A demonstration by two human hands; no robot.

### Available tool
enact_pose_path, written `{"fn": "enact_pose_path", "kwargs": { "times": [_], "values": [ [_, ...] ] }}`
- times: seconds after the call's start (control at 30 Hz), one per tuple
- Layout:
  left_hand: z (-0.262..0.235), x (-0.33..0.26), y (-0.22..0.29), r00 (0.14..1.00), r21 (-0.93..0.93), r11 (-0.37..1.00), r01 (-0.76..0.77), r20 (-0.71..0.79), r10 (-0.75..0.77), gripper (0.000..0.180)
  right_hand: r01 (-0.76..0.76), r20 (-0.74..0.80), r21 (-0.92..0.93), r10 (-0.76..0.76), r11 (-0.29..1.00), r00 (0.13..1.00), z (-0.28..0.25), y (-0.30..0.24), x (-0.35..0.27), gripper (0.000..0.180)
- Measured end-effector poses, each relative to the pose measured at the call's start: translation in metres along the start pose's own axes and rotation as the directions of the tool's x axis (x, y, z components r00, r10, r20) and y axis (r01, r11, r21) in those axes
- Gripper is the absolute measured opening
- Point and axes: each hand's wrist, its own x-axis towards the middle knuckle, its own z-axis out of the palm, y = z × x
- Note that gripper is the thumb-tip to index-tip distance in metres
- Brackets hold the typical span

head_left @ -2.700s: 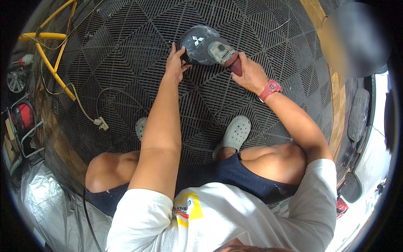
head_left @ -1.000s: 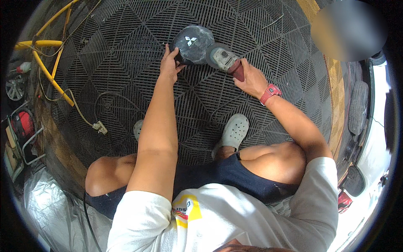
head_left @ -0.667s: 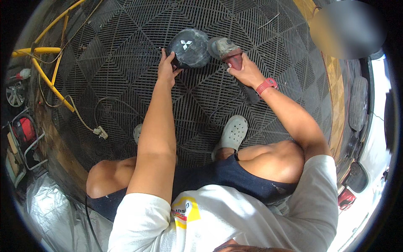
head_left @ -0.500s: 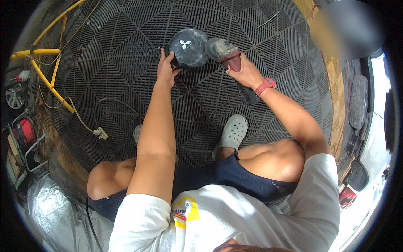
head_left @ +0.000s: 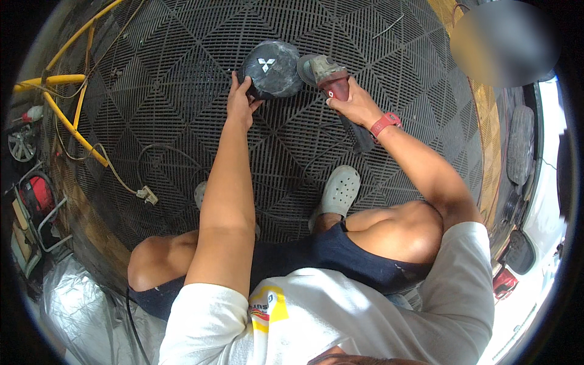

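My left hand (head_left: pixel 243 102) grips the lower left edge of a round black cover (head_left: pixel 274 73) with a three-diamond emblem in its middle. Whitish scuffs and dust mark the cover's face, mostly toward its right side. In my right hand (head_left: pixel 359 104) is an angle grinder (head_left: pixel 333 84) with a dark red body and a worn grey head. The grinder's disc (head_left: pixel 306 70) stands upright at the cover's right edge; whether it touches, I cannot tell. My fingers wrap round the tool's body, and its black rear end (head_left: pixel 360 139) shows below my wrist.
Dark grated floor tiles (head_left: pixel 164 115) lie under my hands. A yellow tubular frame (head_left: pixel 64 78) stands at the left, with a cable and plug (head_left: pixel 146 194) near it. Silvery plastic sheeting (head_left: pixel 79 304) lies at lower left. A tire (head_left: pixel 519 146) and a white car (head_left: pixel 547 201) are at the right.
The cover has shifted very slightly left in my left hand. The grinder's head has tipped a little, and both hands keep their hold.
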Motion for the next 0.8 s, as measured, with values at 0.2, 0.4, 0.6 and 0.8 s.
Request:
{"fn": "enact_pose_path", "kwargs": {
  "times": [0.2,0.4,0.6,0.8],
  "values": [
    [0.002,-0.004,-0.001,1.000,0.039,0.999,-0.028,0.010,0.028,0.086,-0.016,0.031,0.036,0.015,0.999,0.999,0.008,0.003,-0.002,0.087],
    [0.006,0.001,-0.006,0.999,0.001,0.999,-0.050,0.019,0.050,0.086,0.041,0.036,0.209,-0.050,0.977,0.998,0.021,0.018,0.011,0.084],
    [-0.003,0.003,-0.011,0.997,0.007,0.997,-0.074,-0.013,0.074,0.085,-0.026,-0.006,0.156,0.027,0.987,1.000,0.014,-0.017,0.003,0.067],
    [0.003,0.005,-0.013,0.998,0.021,0.998,-0.058,-0.036,0.059,0.082,-0.039,-0.056,-0.075,0.035,0.996,0.998,-0.003,-0.028,0.014,0.080]
  ]
}}
